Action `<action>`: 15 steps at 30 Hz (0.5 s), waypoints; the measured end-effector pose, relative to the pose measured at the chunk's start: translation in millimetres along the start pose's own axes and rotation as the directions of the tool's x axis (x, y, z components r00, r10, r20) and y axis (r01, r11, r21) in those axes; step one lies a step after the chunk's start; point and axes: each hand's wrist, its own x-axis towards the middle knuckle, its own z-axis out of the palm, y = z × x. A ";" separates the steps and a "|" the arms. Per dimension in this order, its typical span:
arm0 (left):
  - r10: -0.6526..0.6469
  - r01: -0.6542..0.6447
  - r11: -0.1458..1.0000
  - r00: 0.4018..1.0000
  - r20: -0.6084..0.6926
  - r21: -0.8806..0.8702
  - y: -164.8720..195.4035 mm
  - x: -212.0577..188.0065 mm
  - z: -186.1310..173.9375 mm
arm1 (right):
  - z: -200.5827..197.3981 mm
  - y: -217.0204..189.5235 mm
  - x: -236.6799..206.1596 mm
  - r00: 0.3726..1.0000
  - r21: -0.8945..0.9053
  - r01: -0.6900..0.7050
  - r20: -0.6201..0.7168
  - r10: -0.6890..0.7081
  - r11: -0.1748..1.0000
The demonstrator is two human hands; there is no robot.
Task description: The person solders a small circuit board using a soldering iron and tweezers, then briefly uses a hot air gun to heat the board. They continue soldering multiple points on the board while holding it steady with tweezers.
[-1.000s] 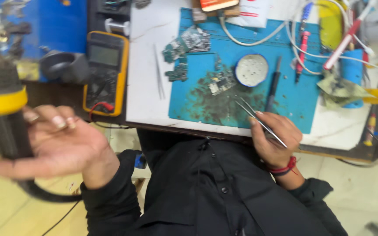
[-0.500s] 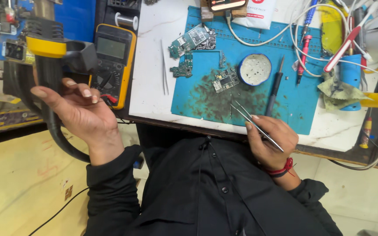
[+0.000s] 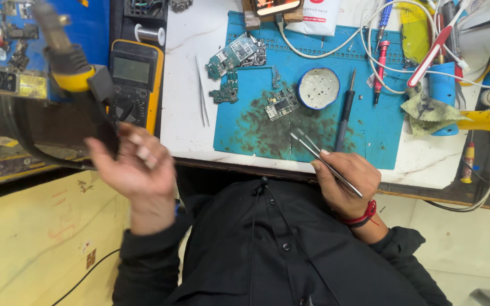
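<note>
White worktop (image 3: 182, 122) under a stained blue mat (image 3: 381, 122), white pouch (image 3: 320, 17) top centre; left hand (image 3: 129, 167) grips a black-and-yellow hot-air gun (image 3: 77, 79), right hand (image 3: 344, 181) pinches steel tweezers (image 3: 319, 156).

The left hand (image 3: 131, 170) and the hot-air gun (image 3: 72, 68) it held were smeared by motion blur, so the grip of the fingers (image 3: 143, 153) could not be made out. The gun's nozzle ran off the top edge. A phone (image 3: 273, 7) and a white pack (image 3: 319, 14) were cut off there too. Parts on the small board (image 3: 282, 105) were too small to tell.
</note>
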 end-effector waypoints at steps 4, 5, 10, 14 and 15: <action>0.176 -0.318 0.627 0.947 0.268 0.711 -58.2 -34.5 17.5 | 4.3 -5.1 12.2 0.993 -0.015 0.098 0.068 -0.097 0.995; 0.159 -0.643 0.131 0.765 0.624 0.755 -64.2 -39.4 23.6 | 6.0 -7.4 17.0 0.985 -0.013 0.143 0.098 -0.141 0.990; -0.361 -0.885 -0.386 0.405 0.840 0.261 -81.2 -44.5 59.2 | 9.7 -23.7 36.8 0.919 0.101 0.285 0.255 -0.301 0.953; -0.461 -0.914 -0.354 0.356 0.813 0.200 -88.1 -40.5 77.1 | 6.4 -26.9 45.9 0.901 0.083 0.321 0.281 -0.331 0.943; -0.464 -0.920 -0.324 0.357 0.811 0.220 -89.5 -38.8 78.2 | 5.1 -26.5 46.3 0.901 0.096 0.313 0.285 -0.328 0.945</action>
